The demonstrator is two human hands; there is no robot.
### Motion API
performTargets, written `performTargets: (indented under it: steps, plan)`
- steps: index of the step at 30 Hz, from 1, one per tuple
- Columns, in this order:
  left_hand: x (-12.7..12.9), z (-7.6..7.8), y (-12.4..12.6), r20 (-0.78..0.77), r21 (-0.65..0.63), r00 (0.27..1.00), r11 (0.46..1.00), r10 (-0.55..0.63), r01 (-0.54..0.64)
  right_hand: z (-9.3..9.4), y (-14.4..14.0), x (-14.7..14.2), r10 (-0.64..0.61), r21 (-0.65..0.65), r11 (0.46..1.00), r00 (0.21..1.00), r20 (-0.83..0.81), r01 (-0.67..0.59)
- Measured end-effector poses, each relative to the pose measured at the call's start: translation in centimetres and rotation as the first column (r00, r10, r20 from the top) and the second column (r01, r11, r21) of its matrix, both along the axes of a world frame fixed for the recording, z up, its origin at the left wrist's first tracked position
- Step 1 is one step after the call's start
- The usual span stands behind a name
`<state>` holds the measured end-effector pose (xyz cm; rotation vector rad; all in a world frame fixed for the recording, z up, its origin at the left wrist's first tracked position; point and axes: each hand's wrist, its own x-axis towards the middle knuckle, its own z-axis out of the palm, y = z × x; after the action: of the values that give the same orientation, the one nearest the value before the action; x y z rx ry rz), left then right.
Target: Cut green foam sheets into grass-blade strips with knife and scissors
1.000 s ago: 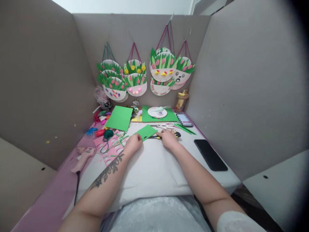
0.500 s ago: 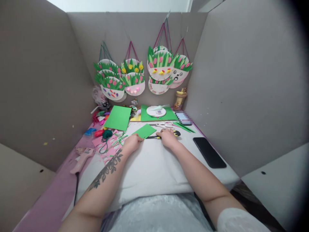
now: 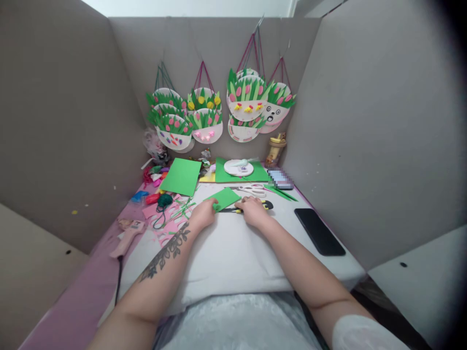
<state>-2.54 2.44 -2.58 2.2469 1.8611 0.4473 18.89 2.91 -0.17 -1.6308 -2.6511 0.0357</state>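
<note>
Head view, and both hands are out on the white cushion (image 3: 233, 253). Left hand (image 3: 203, 215) has its fingers curled together onto the near corner of a green card (image 3: 225, 198), thumb underneath by the look of it, pinching that corner; the rest of the card lies flat beyond the fingertips. Right hand (image 3: 254, 211) rests palm down just beside it, fingers bent over the handle of a black and yellow cutter (image 3: 239, 208); whether they actually grip the cutter or only cover it, I cannot tell. The dark blade end pokes out toward the left fingers, touching or nearly touching the card's edge.

White scissors (image 3: 251, 189) lie just past the right fingertips. A phone (image 3: 319, 231) sits well off to the right of that hand. Left of the left fingers: pink scraps (image 3: 166, 218), green yarn (image 3: 164, 200), and a glue gun (image 3: 128, 234) farther out.

My read: this is the set-up step, card steadied, tool being taken up. Next move calls for a firm hold on the card and keeping the left fingertips clear of the blade.
</note>
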Motion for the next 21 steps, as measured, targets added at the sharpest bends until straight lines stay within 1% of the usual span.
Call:
performTargets:
  steps: [3,7,10,12,15,18,21]
  plan:
    - [-0.1,-0.1,-0.1,0.003,0.011,1.000,1.000,-0.027,0.027,0.2,-0.4,-0.5,0.003,-0.004,1.000,1.000,0.010,-0.003]
    - [-0.4,-0.3,-0.1,-0.033,0.027,0.988,0.988,-0.153,0.153,0.3,-0.6,-0.6,0.001,-0.012,1.000,1.000,0.009,-0.001]
    - [-0.6,-0.5,0.2,-0.048,-0.003,0.979,0.980,-0.198,0.198,0.3,-0.5,-0.4,0.005,-0.009,1.000,1.000,0.014,-0.005]
    - [-0.7,-0.6,0.6,-0.021,-0.024,0.978,0.979,-0.205,0.205,0.3,-0.5,-0.5,0.013,-0.010,1.000,1.000,0.017,-0.013]
    - [-0.9,-0.8,1.4,0.073,-0.042,0.977,0.979,-0.198,0.201,0.2,-0.9,-1.0,0.034,-0.028,0.999,0.999,0.010,-0.034]
    - [-1.2,-1.1,2.3,0.151,-0.064,0.970,0.977,-0.191,0.202,0.2,-1.3,-1.9,0.097,-0.055,0.994,0.995,-0.017,-0.097]
    - [-1.6,-1.4,2.9,0.169,-0.082,0.961,0.969,-0.217,0.233,0.2,-1.5,-2.5,0.153,-0.075,0.985,0.987,-0.044,-0.156]
